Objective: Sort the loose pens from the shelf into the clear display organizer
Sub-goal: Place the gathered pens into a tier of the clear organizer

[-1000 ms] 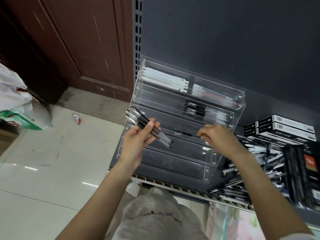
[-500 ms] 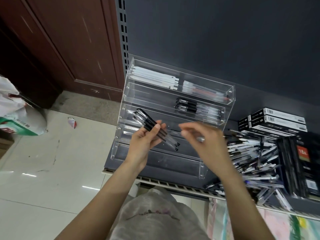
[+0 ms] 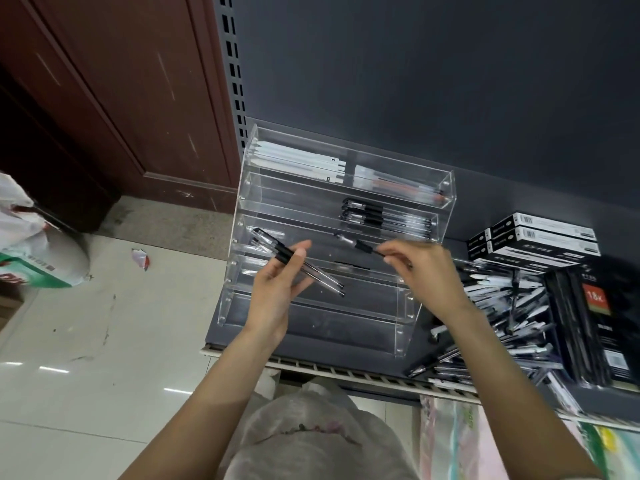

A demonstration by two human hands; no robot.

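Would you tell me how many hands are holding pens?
2: the left hand grips a bunch of black-capped clear pens; the right hand pinches one black-capped pen at the clear acrylic organizer.

Dim, even light; glare streaks on the floor (image 3: 52, 368); wide-angle bending at edges.

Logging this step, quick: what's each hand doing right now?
Left hand: holding a bundle of pens.
Right hand: pinching a single black pen by one end.
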